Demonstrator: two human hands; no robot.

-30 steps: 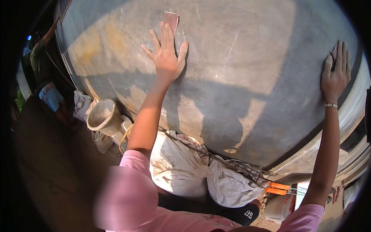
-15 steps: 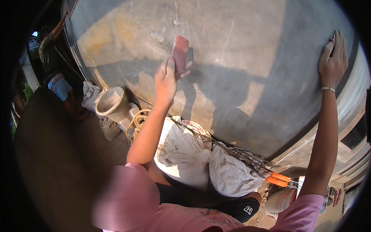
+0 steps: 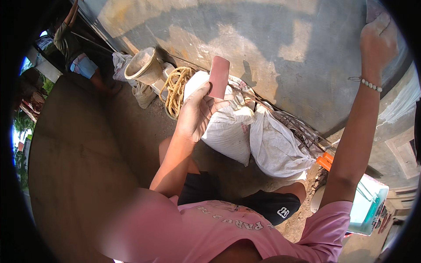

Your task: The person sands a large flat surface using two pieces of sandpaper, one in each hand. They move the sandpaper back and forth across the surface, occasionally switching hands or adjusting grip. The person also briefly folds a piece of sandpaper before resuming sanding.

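Note:
Between thumb and fingers, my left hand (image 3: 195, 111) holds a small reddish-brown strip of sandpaper (image 3: 219, 75) upright, away from the wall. Its other fingers are loosely spread behind the strip. High at the right, my right hand (image 3: 379, 43) is against the grey plastered wall (image 3: 263, 35), its fingers curled round another piece of sandpaper (image 3: 375, 12). Only part of that piece shows above the fingers, dull pinkish and slightly blurred. A beaded bracelet (image 3: 371, 85) circles my right wrist.
White sacks (image 3: 276, 144) stand at the wall's foot beside metal rods. Left of them lie coiled rope (image 3: 177, 87) and a dirty bucket (image 3: 141, 65). Orange handles (image 3: 325, 161) and a pale teal container (image 3: 370, 204) are at lower right. Another person (image 3: 79, 57) stands far left.
My left hand has drawn back and down from the wall with its sandpaper. My right hand has moved higher on the wall, fingers now more curled. The view has tilted down.

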